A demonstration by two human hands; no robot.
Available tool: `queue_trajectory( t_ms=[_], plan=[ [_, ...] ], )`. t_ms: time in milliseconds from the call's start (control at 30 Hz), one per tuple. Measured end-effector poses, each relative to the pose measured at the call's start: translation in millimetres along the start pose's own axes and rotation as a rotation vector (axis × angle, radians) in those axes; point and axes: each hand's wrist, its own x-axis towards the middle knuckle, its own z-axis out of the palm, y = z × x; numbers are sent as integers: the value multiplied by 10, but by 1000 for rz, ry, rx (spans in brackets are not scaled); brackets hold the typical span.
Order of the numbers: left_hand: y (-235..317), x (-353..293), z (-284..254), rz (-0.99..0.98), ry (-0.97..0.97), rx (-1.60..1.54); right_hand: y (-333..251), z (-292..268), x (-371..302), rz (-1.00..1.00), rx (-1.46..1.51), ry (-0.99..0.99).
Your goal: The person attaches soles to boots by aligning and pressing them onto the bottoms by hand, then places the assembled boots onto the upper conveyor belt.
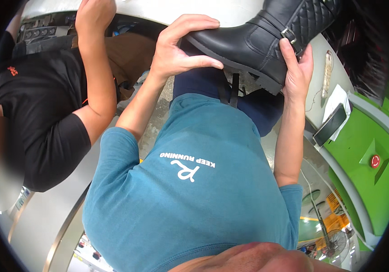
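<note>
A black ankle-strap boot [256, 41] with a quilted shaft and a metal buckle lies across the upper part of the head view, its toe to the left. My left hand [172, 51] is closed round the toe, fingers over the top and thumb along the sole edge. At the heel, my right hand [298, 75] grips the back of the boot, thumb near the buckle strap. Some of its fingers are hidden behind the heel. The shaft's top runs out of the picture.
A white worktable [153, 10] lies beyond the boot. On its right are a bundle of pale cord [327, 75] and a dark phone [330, 125] on white paper. A green machine [355, 161] with a red button stands at right. Close by on the left is a co-worker in a black shirt [44, 104].
</note>
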Motion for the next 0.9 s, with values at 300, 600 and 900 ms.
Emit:
queue_trajectory(
  t_ms=[300,600,900],
  plan=[
    [49,-117,67,-36,12,-73,54,-28,-37,-96,-70,21],
    [203,-41,306,22,141,86,-358,36,-360,-338,40,302],
    [743,183,1222,67,90,-33,-634,-6,-545,-453,-282,156]
  ],
)
